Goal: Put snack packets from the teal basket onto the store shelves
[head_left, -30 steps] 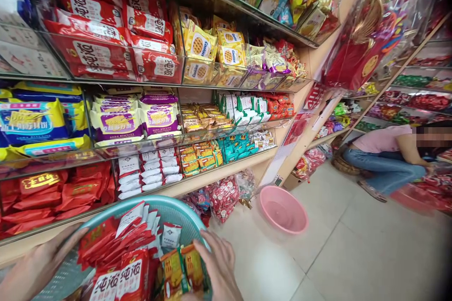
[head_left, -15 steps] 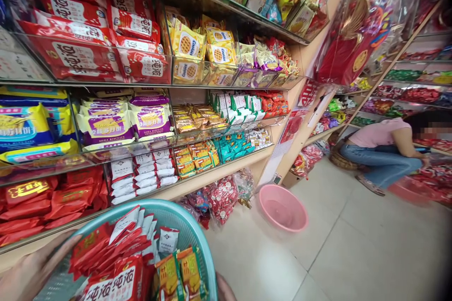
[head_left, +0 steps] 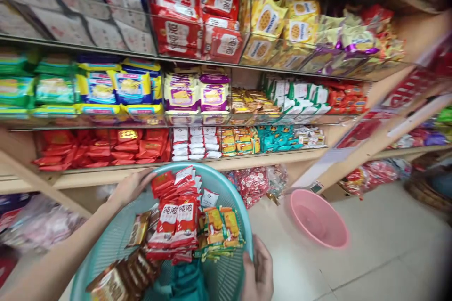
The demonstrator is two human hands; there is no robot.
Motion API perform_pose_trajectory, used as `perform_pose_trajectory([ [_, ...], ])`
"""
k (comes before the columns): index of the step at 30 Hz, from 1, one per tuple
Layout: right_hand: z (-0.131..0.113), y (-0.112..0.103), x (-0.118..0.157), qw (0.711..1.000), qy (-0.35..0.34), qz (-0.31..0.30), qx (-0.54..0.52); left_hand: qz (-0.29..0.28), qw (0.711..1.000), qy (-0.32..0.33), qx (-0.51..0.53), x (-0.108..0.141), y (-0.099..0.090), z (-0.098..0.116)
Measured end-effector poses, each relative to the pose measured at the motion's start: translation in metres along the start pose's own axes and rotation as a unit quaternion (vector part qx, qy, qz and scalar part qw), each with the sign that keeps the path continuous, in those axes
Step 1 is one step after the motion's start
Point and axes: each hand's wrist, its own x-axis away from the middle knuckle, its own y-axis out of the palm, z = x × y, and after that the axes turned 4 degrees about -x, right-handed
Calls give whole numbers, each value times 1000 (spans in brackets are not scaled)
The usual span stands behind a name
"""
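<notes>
A teal plastic basket [head_left: 237,192] fills the lower middle of the view. In it lie red and white packets [head_left: 176,221], red packets, orange and green packets [head_left: 222,228], brown packets [head_left: 130,275] and teal packets [head_left: 189,282]. My left hand [head_left: 132,188] grips the basket's far left rim, with the fingers over the edge. At the right side my right hand [head_left: 257,270] holds the rim, thumb inside and fingers outside.
Shelves with clear fronts [head_left: 197,122] hold rows of packaged snacks before me. A pink basin [head_left: 319,218] stands on the tiled floor at the right. Bagged goods [head_left: 252,183] lie under the lowest shelf; a slanted wooden brace [head_left: 45,185] is at the left.
The view has swung left, so shelves at the left now show and the crouching person is mostly out of frame. More of the basket, its contents and both my hands is visible.
</notes>
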Motion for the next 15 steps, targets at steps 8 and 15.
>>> perform_pose_trajectory([
  [8,-25,4,2,1000,-23,-10,19,17,1000,-13,4,11,1,1],
  [15,-17,0,-2,996,-14,-64,68,20,999,-27,11,16,1,-6],
])
